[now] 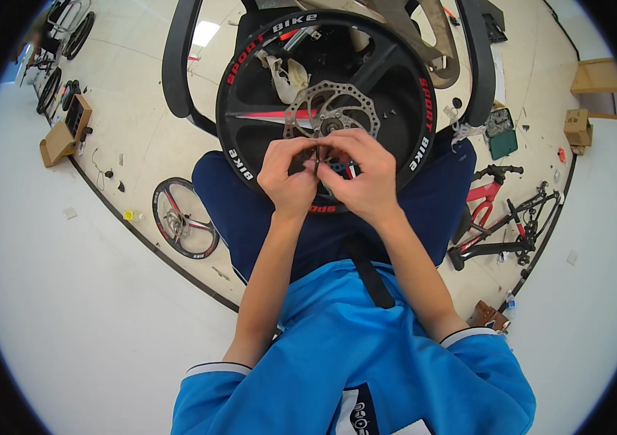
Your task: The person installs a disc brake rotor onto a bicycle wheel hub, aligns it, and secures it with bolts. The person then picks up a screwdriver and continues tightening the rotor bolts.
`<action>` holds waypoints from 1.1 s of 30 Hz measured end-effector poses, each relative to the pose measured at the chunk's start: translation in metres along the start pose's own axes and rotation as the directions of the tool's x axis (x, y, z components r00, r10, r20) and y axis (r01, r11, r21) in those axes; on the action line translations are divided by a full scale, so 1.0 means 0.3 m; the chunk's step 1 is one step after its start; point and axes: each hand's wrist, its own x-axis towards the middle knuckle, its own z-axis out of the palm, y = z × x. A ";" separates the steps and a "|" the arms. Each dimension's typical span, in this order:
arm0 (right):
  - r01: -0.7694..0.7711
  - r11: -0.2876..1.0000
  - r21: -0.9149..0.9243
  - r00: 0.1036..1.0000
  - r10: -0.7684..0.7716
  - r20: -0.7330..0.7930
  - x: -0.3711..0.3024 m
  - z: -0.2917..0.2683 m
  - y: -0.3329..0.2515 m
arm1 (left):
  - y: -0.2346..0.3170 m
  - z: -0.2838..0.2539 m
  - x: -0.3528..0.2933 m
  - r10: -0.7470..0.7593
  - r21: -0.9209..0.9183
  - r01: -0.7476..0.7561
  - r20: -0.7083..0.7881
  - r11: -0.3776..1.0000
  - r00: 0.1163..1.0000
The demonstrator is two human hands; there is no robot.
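Observation:
A black bicycle wheel (249,116) with red and white lettering lies flat in front of me, its near rim over my thighs. A silver brake disc (364,106) with many holes sits at its hub. My left hand (288,176) and my right hand (363,174) meet over the near side of the disc, fingers closed in a pinch. Between the fingertips shows a short, thin dark piece (317,154); its kind cannot be made out. Crumpled whitish wrapping (290,78) and a metal tool (301,38) lie within the wheel.
Chair armrests (181,61) flank the wheel. A second, smaller-looking wheel (184,219) lies on the floor at left, near an opened cardboard box (67,138). To the right are a red and black bike frame (500,217), a green case (502,143) and a small carton (578,128).

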 end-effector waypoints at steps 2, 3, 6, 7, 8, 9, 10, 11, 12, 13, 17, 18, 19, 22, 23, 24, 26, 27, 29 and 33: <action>-0.064 0.995 0.075 0.997 0.067 -0.031 -0.003 0.031 -0.006 | -0.021 0.009 -0.014 0.007 -0.035 -0.008 -0.023 0.999 1.000; -0.063 0.996 0.070 0.997 0.065 -0.032 -0.005 0.038 0.003 | -0.028 0.011 -0.018 0.007 -0.034 -0.008 -0.024 0.999 1.000; 0.023 1.000 -0.003 0.999 -0.024 -0.024 -0.014 0.044 0.035 | -0.019 0.000 -0.007 0.031 -0.016 -0.031 0.033 0.999 0.999; 0.072 0.997 -0.030 0.997 -0.072 -0.010 -0.015 0.039 0.040 | -0.014 -0.006 -0.001 0.043 -0.009 -0.043 0.062 0.999 0.997; 0.121 0.991 -0.057 0.993 -0.121 0.006 -0.016 0.035 0.043 | -0.025 -0.010 -0.005 0.054 0.003 -0.055 0.077 0.998 0.996; 0.128 0.990 -0.066 0.992 -0.127 0.023 -0.017 0.032 0.042 | -0.043 -0.014 -0.013 0.065 0.015 -0.067 0.092 0.998 0.994; 0.136 0.988 -0.075 0.990 -0.133 0.040 -0.021 0.029 0.038 | -0.054 -0.015 -0.018 0.076 0.027 -0.079 0.108 0.996 0.991; 0.144 0.986 -0.082 0.989 -0.139 0.059 -0.024 0.028 0.034 | -0.056 -0.013 -0.019 0.085 0.035 -0.089 0.099 0.995 0.991; 0.144 0.986 -0.080 0.988 -0.139 0.062 -0.028 0.028 0.032 | -0.057 -0.010 -0.019 0.094 0.044 -0.099 0.091 0.994 0.991; 0.143 0.987 -0.077 0.988 -0.138 0.065 -0.032 0.031 0.030 | -0.058 -0.007 -0.021 0.104 0.052 -0.108 0.083 0.993 0.991; 0.094 0.994 -0.056 0.995 -0.095 -0.017 -0.042 0.055 0.050 | -0.065 0.009 -0.036 0.056 0.042 -0.057 0.018 0.998 0.998; 0.072 0.996 -0.046 0.997 -0.073 -0.029 -0.045 0.058 0.053 | -0.064 0.012 -0.036 0.054 0.034 -0.054 0.011 0.998 0.999; 0.050 0.998 -0.037 0.998 -0.051 -0.041 -0.048 0.060 0.055 | -0.064 0.013 -0.035 0.051 0.027 -0.051 0.004 0.998 0.999; 0.019 0.999 -0.046 0.997 -0.023 -0.077 -0.047 0.059 0.045 | -0.066 0.015 -0.033 0.064 0.051 -0.065 0.020 0.997 0.998; 0.016 0.998 -0.054 0.996 -0.020 -0.088 -0.046 0.059 0.042 | -0.067 0.016 -0.033 0.063 0.047 -0.064 0.014 0.997 0.998; 0.011 0.999 -0.051 0.995 -0.016 -0.096 -0.045 0.060 0.042 | -0.067 0.018 -0.034 0.063 0.044 -0.063 0.008 0.997 0.998; 0.001 0.999 -0.045 0.994 -0.006 -0.113 -0.045 0.065 0.046 | -0.067 0.023 -0.035 0.045 0.027 -0.045 0.000 0.999 0.999; -0.002 0.999 -0.042 0.993 -0.003 -0.119 -0.046 0.065 0.047 | -0.065 0.026 -0.036 0.027 0.013 -0.027 -0.002 1.000 1.000; -0.006 0.999 -0.037 0.991 0.001 -0.132 -0.048 0.066 0.051 | -0.066 0.027 -0.037 0.005 0.006 -0.005 0.001 1.000 1.000; 0.097 0.993 -0.063 0.986 -0.105 -0.127 -0.047 0.063 0.072 | -0.056 0.023 -0.040 -0.023 0.003 0.023 0.009 1.000 1.000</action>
